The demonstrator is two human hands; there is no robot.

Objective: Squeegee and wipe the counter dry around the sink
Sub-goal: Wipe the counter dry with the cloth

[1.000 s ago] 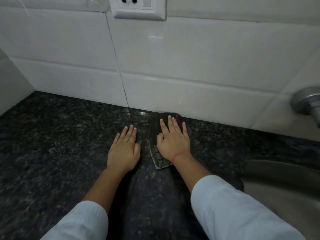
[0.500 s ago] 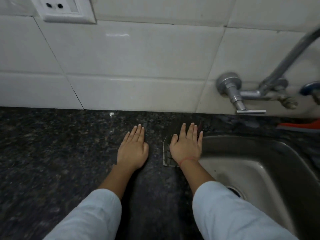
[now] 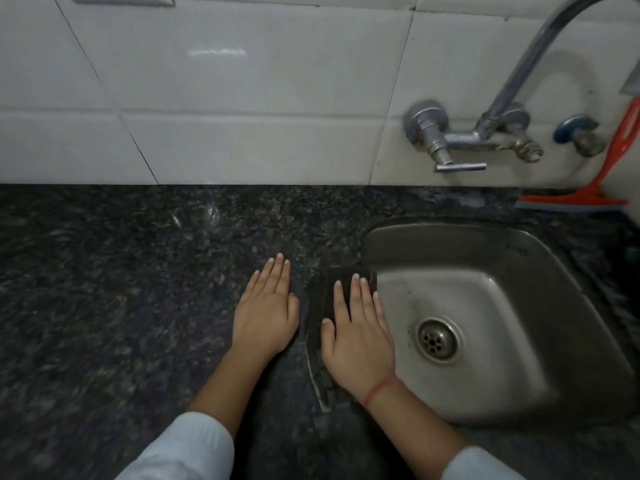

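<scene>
In the head view the right hand, fingers flat and together, has slid the dark folded cloth rightward along the speckled black stone table to the steel sink's left rim, the left hand flat beside it, so wiping has nearly reached the basin.

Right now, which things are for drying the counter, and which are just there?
For the job:
cloth under the right hand
left hand flat on the counter
squeegee by the wall
sink

Just there:
tap
small blue valve
wall tiles
</scene>
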